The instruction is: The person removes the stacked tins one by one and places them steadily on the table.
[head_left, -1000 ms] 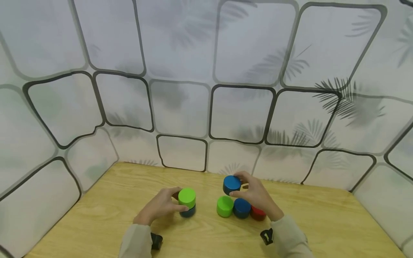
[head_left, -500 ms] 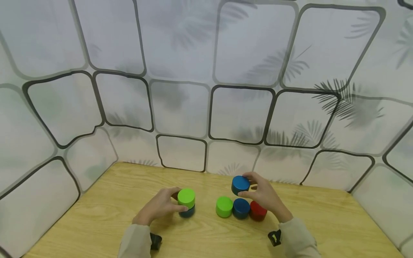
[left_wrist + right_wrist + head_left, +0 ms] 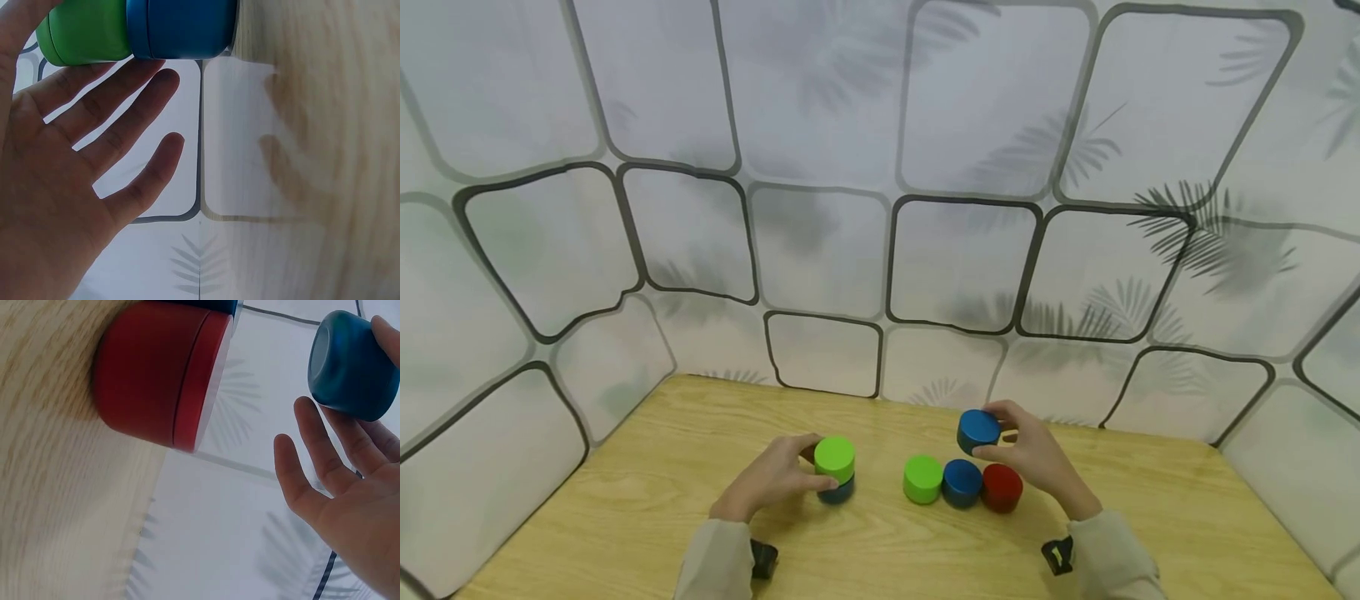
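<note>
Opaque blue container [image 3: 978,428] in right grip [image 3: 1032,448]

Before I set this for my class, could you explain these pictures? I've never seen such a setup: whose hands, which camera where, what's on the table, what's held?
These are a person's left hand and right hand, both bare. The wide picture is taken from the head, looking forward and down; the close ones from each wrist, so the wooden table looks tipped sideways there. On it, a green cylinder, a blue cylinder and a red cylinder stand in a row. The left hand grips an upper green cylinder stacked on a lower blue cylinder. The right hand holds a third blue cylinder clear of the table.
</note>
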The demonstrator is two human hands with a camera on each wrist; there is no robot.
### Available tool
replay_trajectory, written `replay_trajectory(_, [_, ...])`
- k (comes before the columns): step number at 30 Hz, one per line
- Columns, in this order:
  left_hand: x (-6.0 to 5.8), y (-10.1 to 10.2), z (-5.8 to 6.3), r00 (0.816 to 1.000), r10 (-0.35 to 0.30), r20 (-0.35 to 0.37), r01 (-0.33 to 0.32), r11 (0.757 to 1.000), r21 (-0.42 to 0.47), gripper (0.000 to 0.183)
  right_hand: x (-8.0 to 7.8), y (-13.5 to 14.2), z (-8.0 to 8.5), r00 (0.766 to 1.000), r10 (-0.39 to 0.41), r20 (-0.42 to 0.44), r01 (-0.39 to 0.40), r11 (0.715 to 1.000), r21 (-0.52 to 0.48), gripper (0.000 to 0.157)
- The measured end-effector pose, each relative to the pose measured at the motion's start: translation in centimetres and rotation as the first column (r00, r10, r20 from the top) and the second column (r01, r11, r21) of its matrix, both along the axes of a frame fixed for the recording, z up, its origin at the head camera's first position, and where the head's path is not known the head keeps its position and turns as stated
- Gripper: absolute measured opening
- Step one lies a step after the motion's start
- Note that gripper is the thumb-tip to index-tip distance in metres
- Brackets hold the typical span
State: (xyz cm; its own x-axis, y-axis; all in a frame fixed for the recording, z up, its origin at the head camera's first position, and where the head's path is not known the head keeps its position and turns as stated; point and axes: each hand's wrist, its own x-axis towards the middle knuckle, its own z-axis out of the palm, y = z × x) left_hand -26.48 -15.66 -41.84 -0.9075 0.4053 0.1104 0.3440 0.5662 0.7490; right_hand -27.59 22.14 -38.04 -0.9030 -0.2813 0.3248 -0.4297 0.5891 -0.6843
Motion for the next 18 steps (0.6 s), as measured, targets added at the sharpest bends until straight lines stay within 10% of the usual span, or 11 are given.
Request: replay_trajectory(18, [0.1,0.04,0.11,1.0,0.011,0.012,-0.011,1.0,-0.002,0.053,0.47,0.91,0.23,0.999,-0.023,0.029,0.023,1.0,0.004,0.05])
